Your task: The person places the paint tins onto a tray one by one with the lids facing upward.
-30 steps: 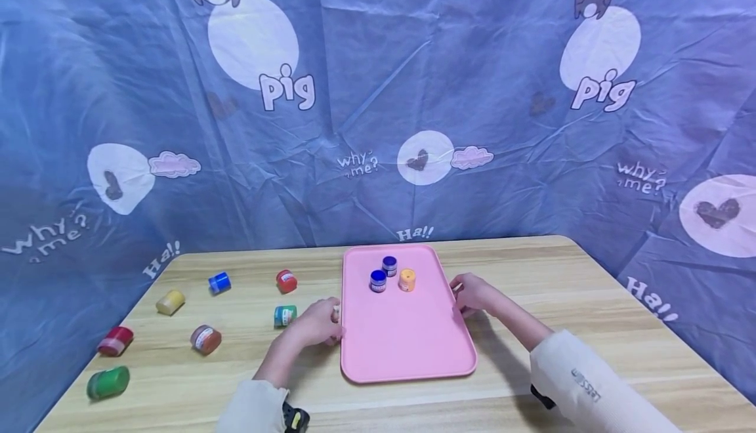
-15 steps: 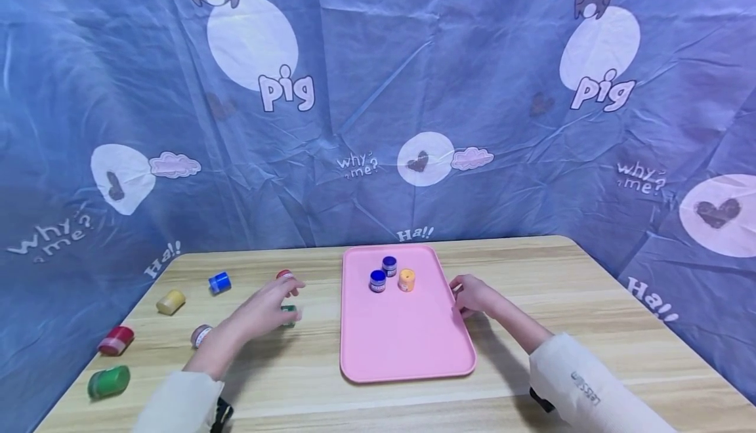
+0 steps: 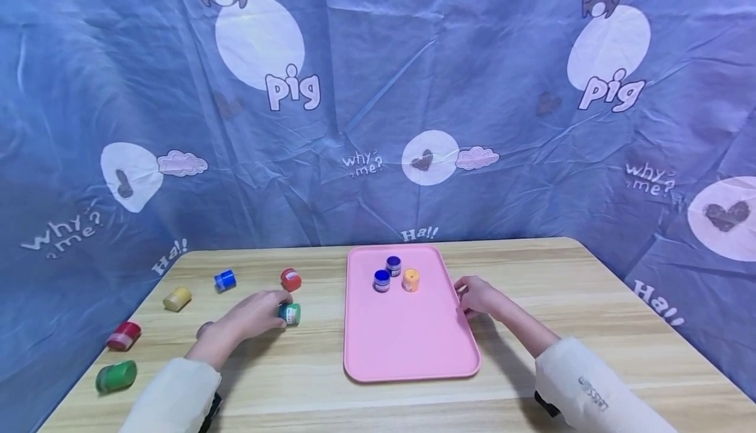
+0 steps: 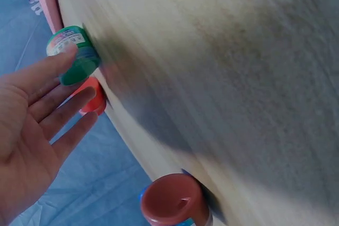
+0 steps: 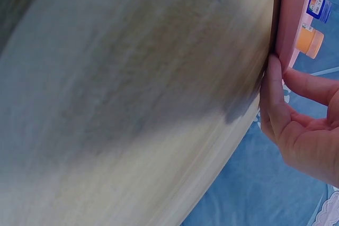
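My left hand is at a small green paint jar lying on its side on the table, left of the tray. In the left wrist view the thumb lies across the jar's label, the index finger is mostly hidden behind it, and the other fingers stretch out loosely. My right hand holds the right rim of a pink tray, its thumb above and fingers below in the right wrist view. Two dark blue jars and an orange jar stand near the tray's far end.
Behind the green jar lies a red jar. Further left are a blue jar, a yellow jar, a dark red jar and another green jar. A brown jar is partly hidden by my left forearm in the head view.
My left hand has left the tray's left edge, moved left and closed in on the green jar. The right hand stays on the tray's rim. The head view has shifted slightly.
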A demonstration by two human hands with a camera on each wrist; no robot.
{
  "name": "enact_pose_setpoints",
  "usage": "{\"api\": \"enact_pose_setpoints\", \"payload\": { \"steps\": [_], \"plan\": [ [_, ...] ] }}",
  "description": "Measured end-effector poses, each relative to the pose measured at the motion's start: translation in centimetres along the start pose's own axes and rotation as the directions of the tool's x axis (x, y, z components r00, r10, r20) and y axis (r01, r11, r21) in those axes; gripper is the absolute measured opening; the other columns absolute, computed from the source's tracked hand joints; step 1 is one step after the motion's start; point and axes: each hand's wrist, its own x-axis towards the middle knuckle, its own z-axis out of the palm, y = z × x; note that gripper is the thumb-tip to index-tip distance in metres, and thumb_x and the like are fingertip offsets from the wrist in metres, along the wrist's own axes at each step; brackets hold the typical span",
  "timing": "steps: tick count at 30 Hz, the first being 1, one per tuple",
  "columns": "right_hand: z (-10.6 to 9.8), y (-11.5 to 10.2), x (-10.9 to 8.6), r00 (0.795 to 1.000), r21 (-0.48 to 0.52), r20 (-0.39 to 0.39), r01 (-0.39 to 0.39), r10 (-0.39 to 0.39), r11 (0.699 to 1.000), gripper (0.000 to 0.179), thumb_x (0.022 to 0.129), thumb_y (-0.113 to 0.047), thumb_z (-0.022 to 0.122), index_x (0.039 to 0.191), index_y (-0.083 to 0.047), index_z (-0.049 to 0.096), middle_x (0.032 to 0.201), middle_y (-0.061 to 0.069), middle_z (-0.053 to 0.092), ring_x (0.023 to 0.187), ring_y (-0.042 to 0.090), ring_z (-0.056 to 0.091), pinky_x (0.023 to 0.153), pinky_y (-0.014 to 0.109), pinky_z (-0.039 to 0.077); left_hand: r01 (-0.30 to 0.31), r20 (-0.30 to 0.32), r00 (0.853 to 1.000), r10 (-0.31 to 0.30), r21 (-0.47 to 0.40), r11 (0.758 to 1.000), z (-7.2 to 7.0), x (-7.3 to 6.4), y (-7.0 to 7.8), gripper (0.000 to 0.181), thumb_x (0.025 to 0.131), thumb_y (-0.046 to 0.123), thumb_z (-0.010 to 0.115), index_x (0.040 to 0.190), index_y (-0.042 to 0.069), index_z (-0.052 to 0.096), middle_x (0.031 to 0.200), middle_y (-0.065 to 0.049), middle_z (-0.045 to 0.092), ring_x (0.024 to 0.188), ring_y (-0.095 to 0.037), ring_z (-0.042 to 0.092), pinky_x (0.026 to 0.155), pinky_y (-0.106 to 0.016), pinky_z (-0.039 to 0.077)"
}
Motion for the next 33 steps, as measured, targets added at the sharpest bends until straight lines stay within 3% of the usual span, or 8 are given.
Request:
{"api": "enact_pose_setpoints", "payload": {
  "steps": [11, 18, 26, 33],
  "plan": [
    [0.1, 0.2, 0.1, 1.0, 0.003, -0.007, 0.0, 0.0, 1.0, 0.042, 0.068, 0.018, 0.052, 0.11, 0.019, 0.044, 0.086, 0.019, 0.055, 0.065, 0.024, 0.061, 0.059, 0.036, 0.055, 0.054, -0.004, 0.998, -0.055, -0.114, 0.992, 0.4, 0.2, -0.3, 0.03, 0.07, 0.001, 0.074, 0.095, 0.004, 0.057, 0.085, -0.002, 0.057, 0.078, -0.017, 0.053, 0.073, -0.037, 0.048],
    [0.1, 0.2, 0.2, 1.0, 0.0, -0.007, 0.006, -0.006, 1.0, 0.041, 0.069, 0.018, 0.053, 0.109, 0.019, 0.044, 0.085, 0.019, 0.054, 0.065, 0.024, 0.06, 0.059, 0.036, 0.055, 0.026, -0.058, 0.998, -0.032, -0.108, 0.994, 0.5, 0.5, -0.4, 0.03, 0.071, 0.003, 0.074, 0.098, 0.001, 0.06, 0.085, -0.003, 0.055, 0.077, -0.018, 0.052, 0.073, -0.037, 0.048],
    [0.2, 0.3, 0.2, 1.0, 0.008, -0.005, 0.003, -0.003, 1.0, 0.041, 0.069, 0.019, 0.052, 0.109, 0.019, 0.044, 0.086, 0.019, 0.054, 0.066, 0.024, 0.06, 0.059, 0.036, 0.055, -0.025, -0.094, 0.995, 0.01, -0.159, 0.987, 1.1, 0.8, -0.2, 0.033, 0.067, -0.001, 0.076, 0.095, -0.002, 0.059, 0.086, -0.004, 0.053, 0.079, -0.02, 0.054, 0.072, -0.038, 0.048],
    [0.2, 0.3, 0.3, 1.0, 0.004, -0.01, -0.002, 0.002, 1.0, 0.042, 0.067, 0.018, 0.051, 0.109, 0.019, 0.044, 0.086, 0.019, 0.055, 0.064, 0.024, 0.06, 0.059, 0.036, 0.055, 0.046, -0.038, 0.998, -0.056, -0.224, 0.974, 1.5, 0.7, -0.2, 0.036, 0.068, -0.001, 0.077, 0.097, -0.001, 0.056, 0.084, -0.004, 0.056, 0.079, -0.019, 0.054, 0.074, -0.039, 0.048]
  ]
}}
